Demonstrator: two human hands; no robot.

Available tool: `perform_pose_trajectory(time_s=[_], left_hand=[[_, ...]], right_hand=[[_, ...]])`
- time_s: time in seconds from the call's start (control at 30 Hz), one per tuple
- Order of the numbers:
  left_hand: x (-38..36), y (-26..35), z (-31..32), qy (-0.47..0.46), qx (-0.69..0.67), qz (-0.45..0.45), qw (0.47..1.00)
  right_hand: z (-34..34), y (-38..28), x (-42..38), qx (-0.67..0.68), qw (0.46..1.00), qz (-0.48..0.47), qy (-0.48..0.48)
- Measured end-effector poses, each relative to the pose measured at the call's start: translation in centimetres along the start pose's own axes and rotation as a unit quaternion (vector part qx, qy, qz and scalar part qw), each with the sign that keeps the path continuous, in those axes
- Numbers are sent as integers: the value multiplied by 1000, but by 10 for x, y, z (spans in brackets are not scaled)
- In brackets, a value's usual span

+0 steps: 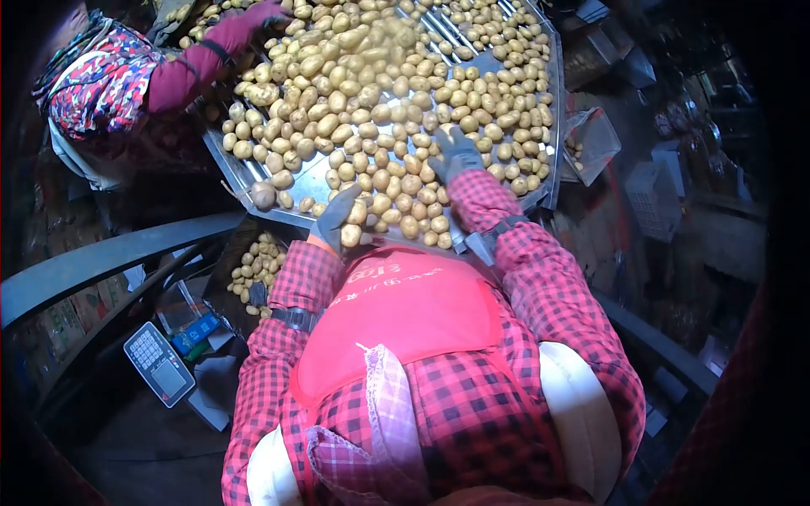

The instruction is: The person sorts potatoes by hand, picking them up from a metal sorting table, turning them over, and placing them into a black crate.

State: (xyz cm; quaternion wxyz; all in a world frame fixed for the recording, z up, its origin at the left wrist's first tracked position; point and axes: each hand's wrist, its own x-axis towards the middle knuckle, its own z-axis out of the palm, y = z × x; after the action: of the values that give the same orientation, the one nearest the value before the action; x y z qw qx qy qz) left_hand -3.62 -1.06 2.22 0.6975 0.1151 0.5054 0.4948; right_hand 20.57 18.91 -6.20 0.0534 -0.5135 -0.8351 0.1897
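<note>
My left hand [336,218], in a grey glove, is at the near edge of the metal sorting table [316,181]. Its fingers curl around the side of a potato [356,211], and another potato touches the palm side. Farther right and forward, my right hand [458,154], gloved in grey too, reaches over the pile with its fingers apart, resting among loose potatoes [411,184]. Between the two hands lies a cluster of potatoes, pressed close together near the front lip. Bare metal shows to the left of this cluster.
A co-worker's arm [198,72] in a dark pink sleeve reaches across the far left. More potatoes [257,266] lie below the table at left, near a digital scale display [160,364]. A white crate [654,201] and an open bag [593,143] stand at right.
</note>
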Motion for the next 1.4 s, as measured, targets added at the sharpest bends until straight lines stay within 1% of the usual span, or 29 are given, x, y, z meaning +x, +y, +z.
perform_pose_trajectory(time_s=[0.03,0.07,0.1,0.13,0.2,0.23,0.27,0.33,0.4,0.5,0.53,0.63,0.67,0.77,0.8,0.9,0.93,0.97,1.03,1.07,1.1,1.13,1.17,1.2,1.27,1.3,1.33,1.37,1.4], left_hand=[[2,1,6,-4,0,-11,1000],[9,-6,7,-10,-78,-49,996],[14,-10,5,-23,-47,-50,997],[16,-13,1,-37,-16,-51,998],[13,-12,9,-38,19,-48,998],[10,-8,16,-21,2,-87,996],[4,5,30,-6,-13,-120,993],[-6,14,41,10,-74,-157,985],[-1,4,32,2,-111,-161,981],[6,8,39,2,-87,-158,984],[9,11,43,5,-67,-154,986],[39,2,28,-105,89,-47,989],[56,-7,18,-147,46,-50,987],[65,1,33,-122,90,-13,988],[68,4,36,-136,100,-36,985],[62,6,55,-26,-34,-151,988],[58,16,68,28,-46,-193,980],[63,6,63,9,-86,-143,986],[72,-22,47,-30,-162,-40,986],[62,-15,56,11,-94,-37,995],[59,-12,56,22,-94,-59,994],[57,-10,56,33,-95,-82,992],[63,-12,46,13,-162,-130,978],[65,-13,43,8,-134,-103,986],[61,-18,41,-1,-80,-46,996],[59,-13,43,-77,-130,-63,987],[59,-5,45,-153,-178,-80,969],[57,7,52,-227,-225,-96,943],[48,17,77,-23,-100,-105,989]], right_hand=[[-2,-9,3,-21,1000,-3,-17],[-2,-14,5,-43,998,-5,-36],[-5,-14,7,-64,996,-8,-54],[-9,-10,8,-73,994,-64,-56],[-24,-2,15,-31,977,-97,-188],[-34,3,17,-9,961,-112,-253],[-45,16,14,-12,978,-96,-187],[-24,71,47,-61,976,54,-202],[-43,103,34,9,991,102,-85],[-45,101,29,72,992,102,-25],[-44,94,38,80,984,145,-59],[-55,43,42,-39,986,160,-36],[-60,30,46,-58,980,189,-36],[-56,41,84,-14,960,217,-175],[-59,44,83,23,965,199,-172],[-88,4,71,105,961,140,-214],[-64,2,55,205,961,51,-181],[-40,1,40,302,942,-37,-145],[-50,-8,28,285,948,-124,-67],[-45,1,42,242,961,-123,-52],[-41,10,56,198,972,-121,-38],[-28,33,89,119,989,-73,-49],[-83,26,104,78,991,19,-107],[-81,47,124,16,989,86,-118],[-51,70,111,-82,995,-9,53],[-55,65,101,-129,980,-58,138],[-57,55,92,-147,989,-19,14],[-59,57,85,-110,992,-55,-21],[-61,62,80,-72,991,-92,-58]])
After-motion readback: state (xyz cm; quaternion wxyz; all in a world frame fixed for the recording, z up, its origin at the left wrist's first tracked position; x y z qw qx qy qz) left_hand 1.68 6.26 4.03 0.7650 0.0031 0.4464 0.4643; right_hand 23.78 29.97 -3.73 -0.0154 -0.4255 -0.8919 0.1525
